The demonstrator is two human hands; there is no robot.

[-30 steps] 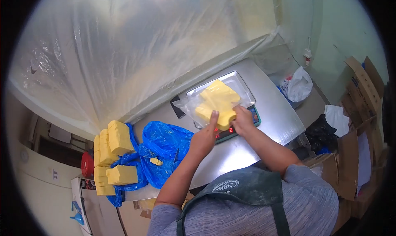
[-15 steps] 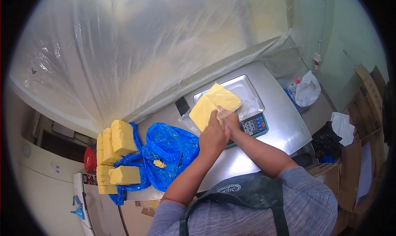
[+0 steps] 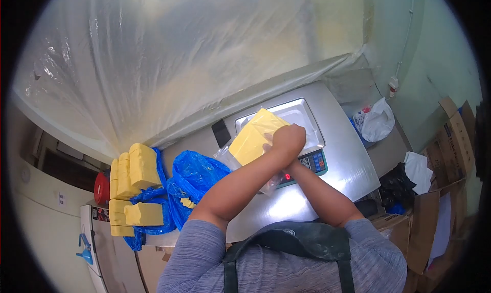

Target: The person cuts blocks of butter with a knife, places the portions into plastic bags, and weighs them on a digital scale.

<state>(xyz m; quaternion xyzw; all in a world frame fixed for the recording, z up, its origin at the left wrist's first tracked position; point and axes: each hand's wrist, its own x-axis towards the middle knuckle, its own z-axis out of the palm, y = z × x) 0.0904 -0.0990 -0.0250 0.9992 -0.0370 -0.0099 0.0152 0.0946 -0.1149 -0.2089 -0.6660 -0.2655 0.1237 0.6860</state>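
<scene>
A yellow block, perhaps butter or cheese, sits in a clear plastic bag above the steel pan of a digital scale. My left hand crosses over to the block's right side, its fingers closed on the bag. Beneath my left wrist, my right hand is mostly hidden. Its fingertips press on the front face of the bagged block. Below my crossed wrists, a red digit glows on the scale's display, beside the keypad.
Several yellow blocks are stacked on blue plastic at the table's left end. A crumpled blue bag with yellow scraps lies beside them. A dark phone lies left of the scale. Cardboard boxes and a white bag stand right.
My left hand has moved right and up across my right hand to the block's right side. The bagged block has shifted slightly left, and the scale's red display has come into view.
</scene>
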